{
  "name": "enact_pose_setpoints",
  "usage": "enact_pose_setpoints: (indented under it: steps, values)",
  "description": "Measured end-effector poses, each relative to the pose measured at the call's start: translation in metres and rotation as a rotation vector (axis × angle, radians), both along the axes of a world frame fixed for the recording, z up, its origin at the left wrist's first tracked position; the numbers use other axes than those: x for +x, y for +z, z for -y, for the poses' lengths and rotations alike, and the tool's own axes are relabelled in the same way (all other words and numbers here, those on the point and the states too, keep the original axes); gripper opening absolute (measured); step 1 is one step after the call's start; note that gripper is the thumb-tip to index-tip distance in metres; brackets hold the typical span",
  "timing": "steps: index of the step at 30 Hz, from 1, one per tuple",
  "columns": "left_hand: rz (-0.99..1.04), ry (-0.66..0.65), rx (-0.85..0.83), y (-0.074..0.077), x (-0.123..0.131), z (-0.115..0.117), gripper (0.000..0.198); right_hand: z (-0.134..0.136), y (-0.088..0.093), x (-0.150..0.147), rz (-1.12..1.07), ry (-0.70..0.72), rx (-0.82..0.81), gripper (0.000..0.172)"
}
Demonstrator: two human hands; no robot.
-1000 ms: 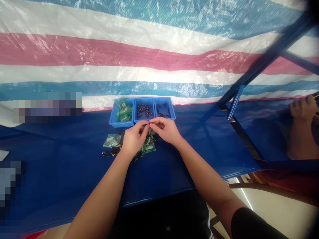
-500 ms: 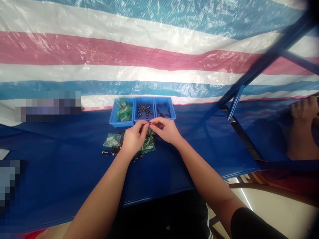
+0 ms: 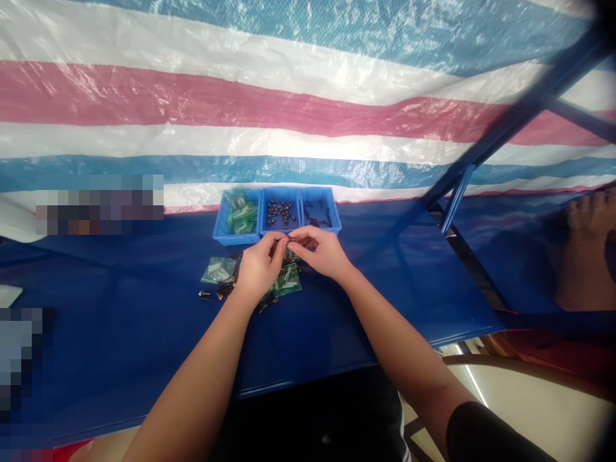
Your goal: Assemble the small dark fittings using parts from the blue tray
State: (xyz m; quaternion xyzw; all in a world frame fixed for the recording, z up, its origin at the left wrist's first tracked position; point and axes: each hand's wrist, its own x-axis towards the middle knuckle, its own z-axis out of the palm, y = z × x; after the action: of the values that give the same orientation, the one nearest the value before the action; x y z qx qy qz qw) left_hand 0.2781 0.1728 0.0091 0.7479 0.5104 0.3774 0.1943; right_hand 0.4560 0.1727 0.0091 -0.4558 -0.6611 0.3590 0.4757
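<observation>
My left hand [image 3: 260, 264] and my right hand [image 3: 318, 250] meet fingertip to fingertip just in front of the blue bins. Both are closed in a pinch, and whatever small piece sits between the fingertips is too little to name. Beneath them lies a heap of dark and brassy screws [image 3: 225, 290], partly covered by my left hand. Clear bags of pale strips or tubes rest around the heap: one bag [image 3: 219, 270] to the left, another greenish bag [image 3: 289, 280] below my fingers. A single screw [image 3: 205, 295] lies apart at the left.
Behind my hands stand three joined blue bins: the left bin [image 3: 217, 224] holds green bags, the middle bin [image 3: 279, 225] short screws, the right bin [image 3: 315, 208] longer dark screws. A blue metal frame [image 3: 500, 131] slants at right. Another person's arm [image 3: 584, 256] shows far right.
My hands stay together in nearly the same pinch over the heap, with only slight finger movement. The whole view has shifted a little.
</observation>
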Motion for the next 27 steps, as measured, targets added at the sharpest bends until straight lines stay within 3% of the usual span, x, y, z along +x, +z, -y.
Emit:
enact_pose_setpoints:
  steps: [16,27]
  values:
    - [0.017,-0.023,0.006,0.0002,-0.0013,0.0,0.029,-0.001,0.005,0.0014,0.083,-0.047,0.039,0.021]
    - [0.033,-0.028,-0.012,0.0027,-0.0011,0.0017,0.031,-0.0009,0.0008,0.0013,-0.002,-0.024,0.04,0.025]
